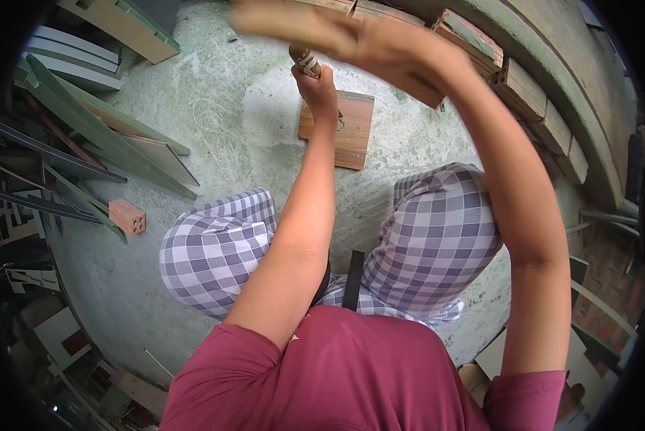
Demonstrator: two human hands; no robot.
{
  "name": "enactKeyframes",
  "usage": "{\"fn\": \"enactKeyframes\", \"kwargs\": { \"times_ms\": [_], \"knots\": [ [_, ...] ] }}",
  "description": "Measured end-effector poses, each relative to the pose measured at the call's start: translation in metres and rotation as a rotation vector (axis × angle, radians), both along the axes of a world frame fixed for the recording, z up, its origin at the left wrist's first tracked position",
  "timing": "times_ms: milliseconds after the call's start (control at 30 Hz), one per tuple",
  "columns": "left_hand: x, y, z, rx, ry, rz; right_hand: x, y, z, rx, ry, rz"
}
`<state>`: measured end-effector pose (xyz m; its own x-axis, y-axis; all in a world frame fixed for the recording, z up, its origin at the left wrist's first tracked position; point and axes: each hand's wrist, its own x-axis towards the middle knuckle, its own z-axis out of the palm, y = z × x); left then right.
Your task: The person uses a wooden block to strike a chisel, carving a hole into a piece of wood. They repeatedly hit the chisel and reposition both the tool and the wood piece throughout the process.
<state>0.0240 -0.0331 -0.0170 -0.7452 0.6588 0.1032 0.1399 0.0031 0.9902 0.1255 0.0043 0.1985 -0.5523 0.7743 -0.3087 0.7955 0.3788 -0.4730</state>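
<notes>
My left hand (318, 87) is closed around the upright, dark handle (306, 60) of a tool over a brown wooden board (352, 136). The board lies flat on the concrete floor, and my forearm and hand cover part of it. What the tool's lower end touches is hard to make out. High at the top of the view, my right hand (390, 44) is raised, blurred by motion. It is closed around a long piece of wood (286, 25) that sticks out to both sides of the hand.
Boards and panels (114, 136) lean at the left. On the floor by my left knee sits a hollow orange brick (127, 217). More bricks (527, 90) line a curved concrete edge (588, 108) at the upper right. My checkered knees flank the floor before me.
</notes>
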Motion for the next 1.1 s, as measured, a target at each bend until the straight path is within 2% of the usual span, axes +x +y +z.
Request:
{"fn": "enactKeyframes", "kwargs": {
  "times_ms": [33, 167, 233, 267, 300, 367, 433, 467, 500, 600, 667, 767, 833, 933, 967, 1033, 1100],
  "knots": [
    [0.001, 0.000, 0.000, 0.053, 0.050, -0.004, 0.000, -0.008, -0.018, 0.081, -0.096, 0.107],
    [0.003, -0.002, -0.009, 0.069, -0.045, -0.052, 0.001, 0.002, -0.001, 0.169, -0.078, 0.100],
    [0.001, -0.003, -0.008, 0.001, -0.060, -0.036, -0.001, 0.016, -0.004, 0.065, 0.109, -0.032],
    [-0.001, -0.002, -0.012, -0.012, -0.065, -0.035, 0.003, -0.003, 0.051, 0.080, 0.270, 0.013],
    [-0.002, -0.002, -0.013, -0.021, -0.067, -0.036, 0.001, -0.009, 0.059, 0.145, 0.353, -0.020],
    [-0.003, -0.002, -0.012, -0.038, -0.066, -0.047, -0.004, -0.014, 0.056, 0.032, 0.417, -0.129],
    [0.000, -0.002, -0.012, -0.045, -0.073, -0.056, -0.009, 0.000, -0.006, 0.090, 0.323, -0.035],
    [0.001, -0.002, -0.017, -0.021, -0.030, -0.038, -0.005, -0.001, -0.034, 0.153, 0.118, 0.052],
    [0.000, -0.001, -0.017, 0.008, 0.014, -0.019, -0.008, -0.008, -0.037, 0.075, -0.101, 0.086],
    [0.003, 0.001, -0.017, 0.065, -0.004, -0.053, -0.010, -0.008, -0.034, 0.010, -0.140, 0.039],
    [-0.004, 0.000, -0.022, -0.010, -0.071, -0.091, -0.004, -0.014, -0.033, 0.053, -0.038, 0.002],
    [-0.012, 0.005, -0.029, 0.003, -0.190, -0.024, 0.000, -0.011, -0.026, 0.110, -0.036, 0.008],
    [-0.021, 0.008, -0.033, -0.044, -0.180, -0.010, 0.003, -0.009, -0.023, 0.097, -0.034, -0.008],
    [-0.037, 0.020, -0.061, -0.037, -0.291, 0.157, 0.010, -0.005, -0.030, 0.081, -0.021, -0.027],
    [-0.048, 0.022, -0.062, -0.135, -0.408, 0.205, 0.011, -0.005, -0.033, 0.102, -0.015, -0.028],
    [-0.059, 0.019, -0.068, -0.174, -0.553, 0.335, 0.013, -0.003, -0.037, 0.125, -0.004, -0.027],
    [-0.070, 0.015, -0.074, -0.204, -0.589, 0.372, 0.012, -0.003, -0.037, 0.101, -0.011, -0.033]
  ]
}}
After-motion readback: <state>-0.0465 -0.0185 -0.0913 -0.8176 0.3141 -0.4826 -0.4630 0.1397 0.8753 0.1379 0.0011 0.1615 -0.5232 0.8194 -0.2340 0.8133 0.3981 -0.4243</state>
